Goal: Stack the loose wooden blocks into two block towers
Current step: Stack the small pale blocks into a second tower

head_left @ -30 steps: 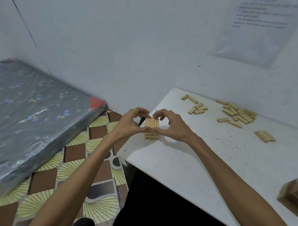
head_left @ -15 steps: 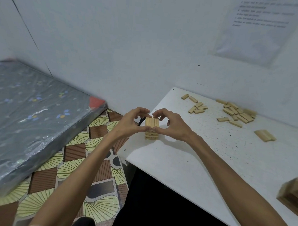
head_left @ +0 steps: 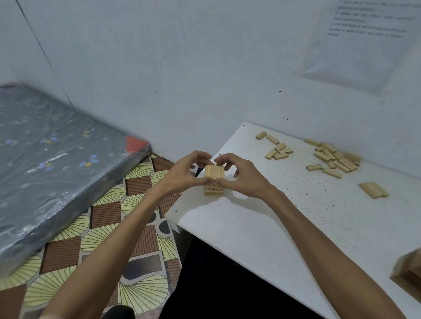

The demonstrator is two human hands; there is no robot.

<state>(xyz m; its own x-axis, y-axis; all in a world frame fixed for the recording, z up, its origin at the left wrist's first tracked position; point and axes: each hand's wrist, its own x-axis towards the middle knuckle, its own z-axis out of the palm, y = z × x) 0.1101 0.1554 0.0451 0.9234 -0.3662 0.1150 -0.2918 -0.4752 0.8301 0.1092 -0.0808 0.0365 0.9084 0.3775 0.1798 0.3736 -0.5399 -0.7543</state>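
You kept left hand [head_left: 180, 176] and right hand [head_left: 245, 178] pinched on tower [head_left: 214, 181] top layer | nothing shifted, just squaring | blocks [head_left: 333, 159] right of tower still loose

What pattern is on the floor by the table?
The floor has yellow fan shapes and brown striped squares, seen in the head view.
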